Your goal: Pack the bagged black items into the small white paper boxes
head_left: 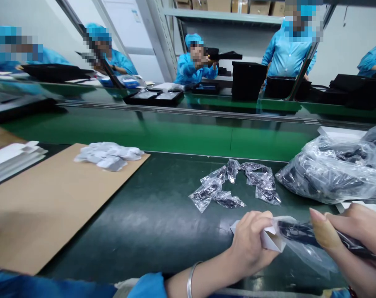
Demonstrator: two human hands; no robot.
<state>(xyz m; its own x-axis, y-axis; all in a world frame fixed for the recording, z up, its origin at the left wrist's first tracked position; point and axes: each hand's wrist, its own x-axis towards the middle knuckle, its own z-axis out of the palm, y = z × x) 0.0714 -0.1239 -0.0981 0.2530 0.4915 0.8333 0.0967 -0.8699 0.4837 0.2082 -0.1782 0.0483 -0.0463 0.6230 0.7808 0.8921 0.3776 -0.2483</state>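
Observation:
My left hand (253,244) is closed around a small white box (273,240), whose open end faces right. In my right hand (346,240) is a black cable in a clear plastic bag (300,232), gripped between thumb and fingers. The bag's front end touches the box's open end; how far any of it reaches inside, I cannot tell. Beyond my hands, several bagged black cables (206,190) lie loosely on the dark green work surface (150,223).
A large clear bag of bagged cables (327,169) stands at right. At left, a cardboard sheet (60,207) carries a pile of small white-grey packets (110,154), beside stacked white cartons (14,159). Behind runs a green conveyor belt (175,130), with several people in blue beyond.

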